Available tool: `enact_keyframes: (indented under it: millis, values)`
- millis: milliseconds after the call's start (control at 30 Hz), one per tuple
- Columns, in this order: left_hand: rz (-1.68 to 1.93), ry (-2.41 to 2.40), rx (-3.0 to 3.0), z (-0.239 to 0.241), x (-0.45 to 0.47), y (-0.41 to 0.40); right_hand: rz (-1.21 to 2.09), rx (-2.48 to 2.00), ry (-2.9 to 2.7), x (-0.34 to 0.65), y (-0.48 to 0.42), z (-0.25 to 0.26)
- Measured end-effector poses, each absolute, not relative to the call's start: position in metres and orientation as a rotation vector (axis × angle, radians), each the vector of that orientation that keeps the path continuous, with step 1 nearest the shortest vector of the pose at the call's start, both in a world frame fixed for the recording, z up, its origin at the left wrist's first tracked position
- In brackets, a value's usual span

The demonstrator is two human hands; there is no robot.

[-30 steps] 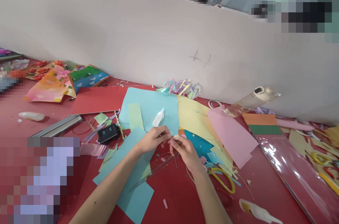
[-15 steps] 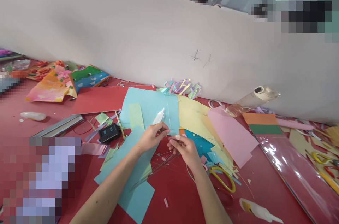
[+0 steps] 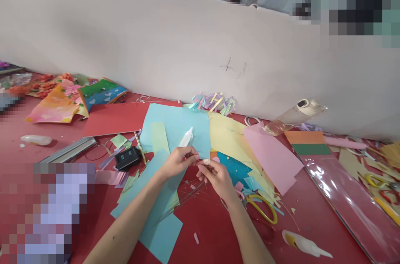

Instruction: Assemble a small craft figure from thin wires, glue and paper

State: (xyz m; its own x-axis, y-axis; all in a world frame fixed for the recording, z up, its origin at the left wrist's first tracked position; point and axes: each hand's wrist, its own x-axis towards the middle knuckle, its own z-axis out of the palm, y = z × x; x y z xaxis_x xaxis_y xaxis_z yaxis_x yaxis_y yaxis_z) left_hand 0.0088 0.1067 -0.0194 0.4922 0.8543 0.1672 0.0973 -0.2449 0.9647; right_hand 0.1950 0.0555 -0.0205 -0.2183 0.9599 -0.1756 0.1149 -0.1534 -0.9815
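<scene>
My left hand (image 3: 178,161) and my right hand (image 3: 216,176) meet over the red table (image 3: 215,230), fingertips pinched together on a tiny pale piece (image 3: 206,161) that I cannot make out. They hover above light blue paper sheets (image 3: 175,124) and thin clear sticks (image 3: 187,191). A small white glue bottle (image 3: 186,138) lies just beyond my left fingers. Yellow-handled scissors (image 3: 264,210) rest right of my right wrist.
Yellow (image 3: 226,135) and pink (image 3: 271,158) paper lie to the right, a red sheet (image 3: 115,117) to the left. A black device (image 3: 126,158), a metal ruler (image 3: 68,150), paper scraps (image 3: 214,103), a clear film roll (image 3: 295,115) and another glue bottle (image 3: 304,244) surround them. A white wall (image 3: 187,47) backs the table.
Both hands stay pinched together at the same spot; the fingers have shifted only slightly and the view has tilted a little.
</scene>
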Motion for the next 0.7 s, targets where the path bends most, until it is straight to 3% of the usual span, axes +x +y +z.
enact_keyframes:
  millis: [333,533,633,700]
  values:
    - [1.054,0.906,1.545,-0.032,0.019,0.103,1.332,-1.393,-1.374,0.193,0.056,-0.017]
    - [1.038,0.841,1.315,-0.031,0.006,0.116,1.279,-1.509,-1.533,0.217,0.056,0.014]
    - [1.034,0.802,1.238,-0.032,0.004,0.118,0.811,-1.887,-1.852,0.241,0.040,0.033]
    - [1.007,0.771,1.209,-0.032,0.003,0.117,0.677,-2.048,-1.888,0.259,0.022,0.037]
